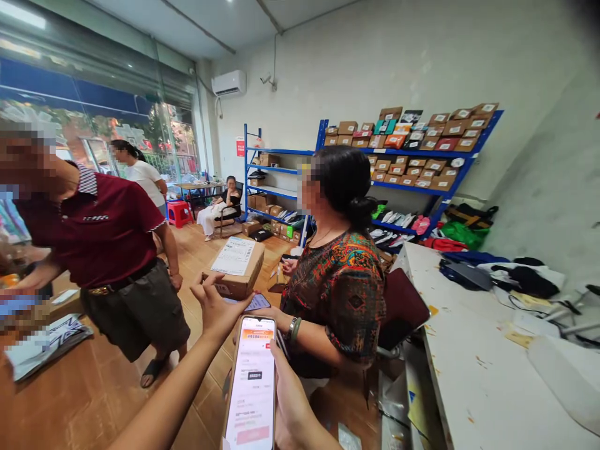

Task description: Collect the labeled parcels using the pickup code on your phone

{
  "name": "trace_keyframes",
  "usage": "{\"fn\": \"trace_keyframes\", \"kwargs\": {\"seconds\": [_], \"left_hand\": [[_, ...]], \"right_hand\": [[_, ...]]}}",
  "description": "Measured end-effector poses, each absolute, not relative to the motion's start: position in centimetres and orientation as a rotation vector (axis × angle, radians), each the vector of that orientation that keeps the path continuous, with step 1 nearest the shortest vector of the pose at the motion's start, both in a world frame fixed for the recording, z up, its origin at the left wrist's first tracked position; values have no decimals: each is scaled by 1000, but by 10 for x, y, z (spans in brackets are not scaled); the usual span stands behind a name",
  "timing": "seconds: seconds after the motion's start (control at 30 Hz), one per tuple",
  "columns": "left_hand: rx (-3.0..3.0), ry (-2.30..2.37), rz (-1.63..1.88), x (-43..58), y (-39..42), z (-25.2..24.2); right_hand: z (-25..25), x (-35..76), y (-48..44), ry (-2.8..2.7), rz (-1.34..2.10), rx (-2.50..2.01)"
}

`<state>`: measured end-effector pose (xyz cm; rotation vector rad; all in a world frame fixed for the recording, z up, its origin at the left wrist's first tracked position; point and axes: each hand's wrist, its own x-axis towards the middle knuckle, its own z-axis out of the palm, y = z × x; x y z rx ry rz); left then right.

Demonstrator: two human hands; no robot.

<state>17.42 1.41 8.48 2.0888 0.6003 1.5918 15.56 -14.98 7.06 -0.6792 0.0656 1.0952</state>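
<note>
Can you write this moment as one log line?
right hand: holds phone | left hand: at labelled box | white table: at right

dark and white fabric (529,281) is heaped at three o'clock on a white surface (459,337) flecked with orange scraps (480,362); at two o'clock, a blue shelf (485,142) bears stacked cardboard boxes (454,128) and colored parcels (394,140), while at nine o'clock a red stool (179,214) stands on the wooden floor (112,394).

Near seven o'clock the smartphone (252,387) runs off the bottom edge, its screen print too small to read. Toward eight o'clock the left hand (220,309) partly covers a second phone (260,302); whether its fingers touch the cardboard parcel (237,265) is unclear. The bench (459,359) at four o'clock is cut off below.
</note>
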Motion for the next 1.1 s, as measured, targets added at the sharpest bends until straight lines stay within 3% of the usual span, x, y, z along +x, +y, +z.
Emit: {"fn": "trace_keyframes", "kwargs": {"seconds": [0.73,1.1], "left_hand": [[2020,697,1319,234,18,102],[2055,759,1253,243,28,92]], "right_hand": [[55,184,-128,-61,900,-740],[55,189,-122,-13,1011,-665]]}}
